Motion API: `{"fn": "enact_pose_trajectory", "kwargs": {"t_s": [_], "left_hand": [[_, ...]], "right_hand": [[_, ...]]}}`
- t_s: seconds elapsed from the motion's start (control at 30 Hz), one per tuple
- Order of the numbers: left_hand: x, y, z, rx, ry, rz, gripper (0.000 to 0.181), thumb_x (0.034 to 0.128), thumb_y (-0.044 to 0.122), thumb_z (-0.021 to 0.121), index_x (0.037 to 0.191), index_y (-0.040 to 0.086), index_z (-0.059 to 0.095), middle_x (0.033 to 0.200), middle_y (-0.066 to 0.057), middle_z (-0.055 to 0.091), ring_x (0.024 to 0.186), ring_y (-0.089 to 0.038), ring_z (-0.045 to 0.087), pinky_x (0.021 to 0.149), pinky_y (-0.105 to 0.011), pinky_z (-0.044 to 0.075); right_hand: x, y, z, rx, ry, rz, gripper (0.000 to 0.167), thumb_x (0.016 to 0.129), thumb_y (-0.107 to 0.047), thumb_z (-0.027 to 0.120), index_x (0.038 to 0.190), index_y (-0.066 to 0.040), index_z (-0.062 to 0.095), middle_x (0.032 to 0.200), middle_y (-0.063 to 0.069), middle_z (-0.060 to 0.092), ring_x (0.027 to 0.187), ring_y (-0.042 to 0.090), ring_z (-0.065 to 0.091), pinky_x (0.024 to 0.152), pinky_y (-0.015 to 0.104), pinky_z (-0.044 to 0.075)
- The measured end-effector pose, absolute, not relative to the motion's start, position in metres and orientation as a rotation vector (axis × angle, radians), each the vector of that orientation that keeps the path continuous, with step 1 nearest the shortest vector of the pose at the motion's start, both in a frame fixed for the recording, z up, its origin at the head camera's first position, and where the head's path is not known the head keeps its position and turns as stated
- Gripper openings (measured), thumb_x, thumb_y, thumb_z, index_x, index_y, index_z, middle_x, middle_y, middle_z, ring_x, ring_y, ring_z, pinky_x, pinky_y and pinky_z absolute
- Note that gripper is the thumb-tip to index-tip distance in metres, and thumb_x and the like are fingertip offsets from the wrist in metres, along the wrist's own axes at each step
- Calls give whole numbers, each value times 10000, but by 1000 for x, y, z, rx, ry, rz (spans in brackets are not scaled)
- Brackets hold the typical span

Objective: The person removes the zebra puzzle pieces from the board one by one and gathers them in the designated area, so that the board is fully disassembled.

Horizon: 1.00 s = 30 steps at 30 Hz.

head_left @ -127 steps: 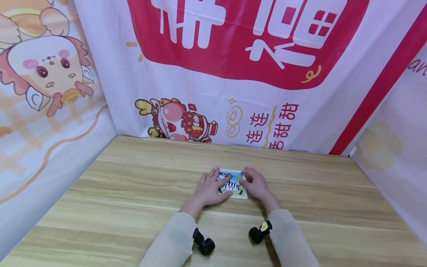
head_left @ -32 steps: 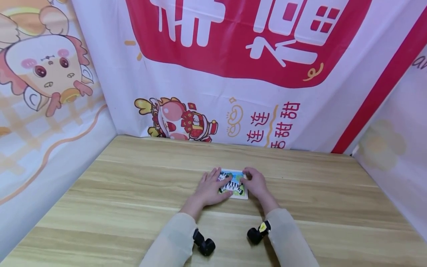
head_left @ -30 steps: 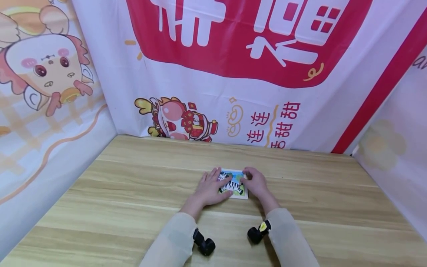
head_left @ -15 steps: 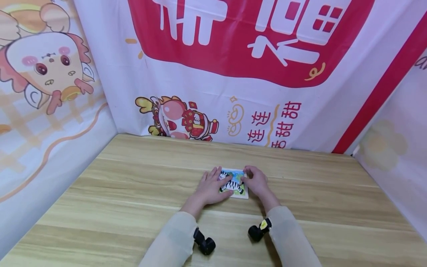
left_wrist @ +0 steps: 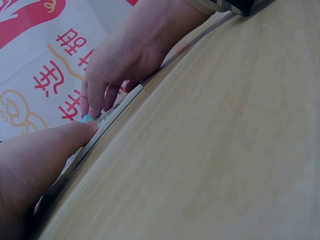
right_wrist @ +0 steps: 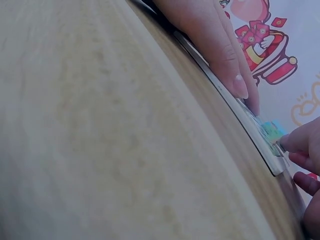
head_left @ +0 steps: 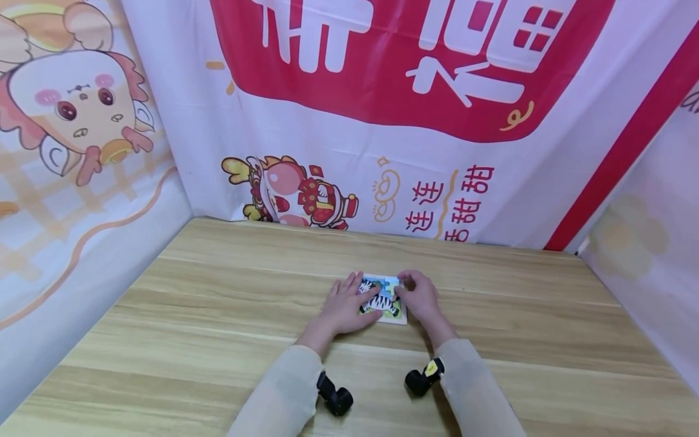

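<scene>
A small zebra jigsaw puzzle point(head_left: 382, 305) in a pale frame lies flat on the wooden table. My left hand point(head_left: 343, 311) rests across its left side with spread, fairly straight fingers, covering part of the picture. At the upper right corner, my right hand point(head_left: 419, 297) pinches a blue-green puzzle piece point(head_left: 390, 284) between thumb and finger. The right wrist view shows this puzzle piece point(right_wrist: 273, 130) tilted up from the board. In the left wrist view only a bit of its cyan edge shows beneath the right fingers.
The wooden table point(head_left: 229, 291) extends around both arms. A white and red printed cloth point(head_left: 338, 133) hangs along its back edge, with printed side panels left and right. A black camera point(head_left: 334, 397) sits on the left wrist and another black camera point(head_left: 420, 382) on the right.
The upper right puzzle piece, flat among the others earlier, has tipped up in my right fingers. My left hand has kept its place on the puzzle.
</scene>
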<state>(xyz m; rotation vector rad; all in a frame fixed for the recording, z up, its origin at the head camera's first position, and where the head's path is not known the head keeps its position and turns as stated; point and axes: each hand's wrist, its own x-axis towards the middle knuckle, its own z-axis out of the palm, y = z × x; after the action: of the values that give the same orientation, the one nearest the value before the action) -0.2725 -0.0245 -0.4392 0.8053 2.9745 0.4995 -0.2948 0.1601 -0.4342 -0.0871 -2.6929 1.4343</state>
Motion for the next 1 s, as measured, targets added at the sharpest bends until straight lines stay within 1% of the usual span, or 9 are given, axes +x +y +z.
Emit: {"fn": "enact_pose_trajectory", "kwargs": {"t_s": [0.1, 0.27, 0.43, 0.53, 0.77, 1.0], "left_hand": [[-273, -25, -439, 804, 2984, 493, 592, 821, 601, 332, 1341, 321, 290, 1423, -124, 70, 1282, -269, 2, 987, -474, 3], [-274, -26, -438, 802, 2985, 491, 589, 822, 598, 335, 1340, 321, 293, 1423, -125, 73, 1282, -270, 3, 985, -478, 3], [-274, -27, -438, 796, 2981, 490, 591, 821, 605, 328, 1341, 328, 285, 1426, -118, 63, 1283, -263, -9, 987, -473, -6], [-274, -26, -439, 801, 2984, 486, 595, 819, 609, 325, 1341, 327, 286, 1426, -116, 64, 1283, -263, -5, 988, -473, -2], [-273, -26, -438, 843, 3015, 468, 591, 825, 592, 339, 1340, 306, 306, 1418, -137, 94, 1281, -276, 29, 991, -467, 31], [-272, -26, -439, 851, 3016, 482, 591, 824, 590, 347, 1339, 300, 312, 1416, -142, 99, 1279, -283, 40, 989, -475, 35]], "right_hand": [[-296, 159, -435, -73, -2654, 1486, 245, 761, -69, 626, 992, -121, 563, 959, 28, 544, 918, 189, 478, 829, 361, 384], [-297, 159, -436, -26, -2616, 1510, 256, 767, -37, 616, 1002, -123, 566, 869, 42, 564, 823, 191, 500, 745, 333, 413], [-297, 160, -437, 0, -2625, 1473, 283, 776, -42, 616, 1043, -136, 601, 868, 48, 561, 823, 195, 495, 750, 337, 409], [-297, 161, -437, 25, -2643, 1454, 286, 779, -46, 617, 1057, -110, 605, 873, 52, 555, 827, 199, 488, 756, 340, 409], [-295, 166, -438, 144, -2638, 1434, 345, 741, -4, 637, 1082, -23, 585, 862, 77, 586, 823, 206, 512, 761, 341, 415], [-295, 166, -438, 33, -2649, 1503, 331, 756, -23, 631, 1084, -45, 592, 873, 64, 589, 841, 195, 513, 778, 334, 414]]}}
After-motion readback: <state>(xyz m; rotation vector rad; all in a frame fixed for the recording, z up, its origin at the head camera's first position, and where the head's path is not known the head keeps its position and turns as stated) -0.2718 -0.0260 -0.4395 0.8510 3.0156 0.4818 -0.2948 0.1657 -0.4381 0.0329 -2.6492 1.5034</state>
